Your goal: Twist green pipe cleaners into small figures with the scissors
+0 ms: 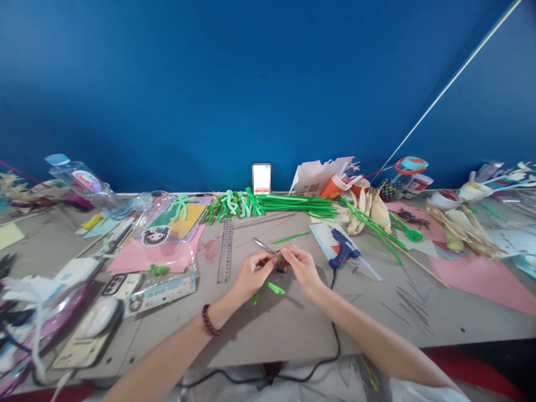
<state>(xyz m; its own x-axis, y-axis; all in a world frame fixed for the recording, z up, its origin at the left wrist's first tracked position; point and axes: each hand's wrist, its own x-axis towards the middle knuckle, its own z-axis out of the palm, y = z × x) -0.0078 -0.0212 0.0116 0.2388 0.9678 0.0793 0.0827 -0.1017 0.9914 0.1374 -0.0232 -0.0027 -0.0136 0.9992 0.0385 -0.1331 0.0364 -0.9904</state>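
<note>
Fingers (pixel 264 261) of left hand (pixel 250 276) and right hand (pixel 302 268) pinch green pipe cleaner (pixel 274 287), between ruler (pixel 226 251) and glue gun (pixel 343 249).

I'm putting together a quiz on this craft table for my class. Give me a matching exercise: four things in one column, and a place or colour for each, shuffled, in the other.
Things:
1 glue gun
2 ruler
3 bead bracelet
4 green pipe cleaner piece

Matches:
A worn on the left arm
B blue, lying right of the right hand
C pinched between both hands
D lying flat, left of the left hand

Pairs: 1-B; 2-D; 3-A; 4-C
</note>
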